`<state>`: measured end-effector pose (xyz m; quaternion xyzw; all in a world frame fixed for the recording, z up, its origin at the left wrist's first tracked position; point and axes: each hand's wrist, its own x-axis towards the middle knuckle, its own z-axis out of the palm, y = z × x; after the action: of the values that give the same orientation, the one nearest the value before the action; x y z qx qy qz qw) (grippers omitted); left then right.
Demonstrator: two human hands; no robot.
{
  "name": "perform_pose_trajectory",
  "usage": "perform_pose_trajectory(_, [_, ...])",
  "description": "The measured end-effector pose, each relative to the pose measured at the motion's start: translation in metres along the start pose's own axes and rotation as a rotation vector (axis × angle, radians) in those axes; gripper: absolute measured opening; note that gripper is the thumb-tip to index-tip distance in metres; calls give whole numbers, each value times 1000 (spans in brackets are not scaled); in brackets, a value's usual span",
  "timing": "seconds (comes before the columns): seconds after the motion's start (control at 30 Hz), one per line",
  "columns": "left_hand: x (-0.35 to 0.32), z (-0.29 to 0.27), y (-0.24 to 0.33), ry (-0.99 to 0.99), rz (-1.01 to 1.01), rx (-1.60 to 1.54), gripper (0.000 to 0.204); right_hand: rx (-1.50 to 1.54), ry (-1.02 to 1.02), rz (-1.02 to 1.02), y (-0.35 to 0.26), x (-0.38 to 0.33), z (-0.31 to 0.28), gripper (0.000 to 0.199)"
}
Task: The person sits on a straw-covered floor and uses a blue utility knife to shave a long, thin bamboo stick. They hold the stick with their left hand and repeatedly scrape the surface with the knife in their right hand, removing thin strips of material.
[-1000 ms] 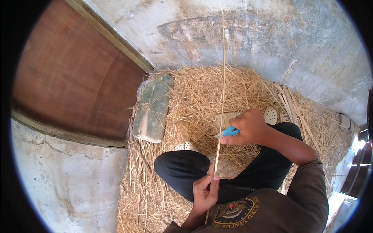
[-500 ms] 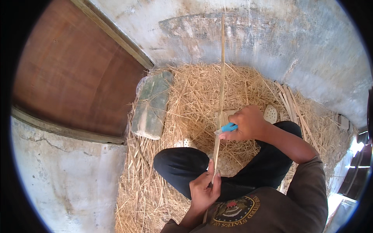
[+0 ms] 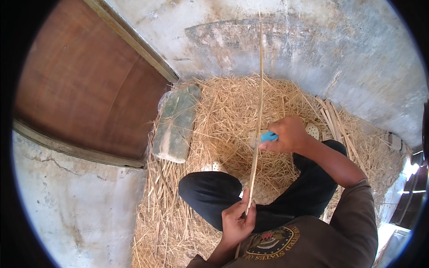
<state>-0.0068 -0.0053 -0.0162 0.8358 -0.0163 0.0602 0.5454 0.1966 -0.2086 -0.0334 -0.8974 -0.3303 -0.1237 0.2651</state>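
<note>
A person's left hand (image 3: 238, 220) pinches a pale strip (image 3: 253, 176); the right hand (image 3: 288, 133) grips a blue-handled knife (image 3: 269, 136) above straw (image 3: 228, 109).

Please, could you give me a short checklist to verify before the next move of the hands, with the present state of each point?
1. Strip gripped: ok; the left hand pinches the thin pale strip near its lower part.
2. Tool held: ok; the right hand grips the blue-handled tool.
3. Left hand away from the tool: ok; it sits apart from it, nearer the body along the strip.
4. Tool's end touching the strip: cannot tell; it is blurred there.
5. Strip's far end clear of the wall: cannot tell; it only overlaps the wall in this view.
6. Hands protected: not ok; both are bare.
</note>
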Motion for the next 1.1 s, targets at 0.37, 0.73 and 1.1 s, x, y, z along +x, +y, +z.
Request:
perform_pose_trajectory(0.37, [-12,-6,6,-135,36,25,43,-147,61,443,65,30,-31,73])
perform_pose_trajectory(0.73, [-24,-4,-19,-236,-346,-568,41,272,267,745,111,9,-40,61])
perform_pose_trajectory(1.1, [10,-6,-20,-173,-356,-844,39,236,-186,306,33,-5,-34,51])
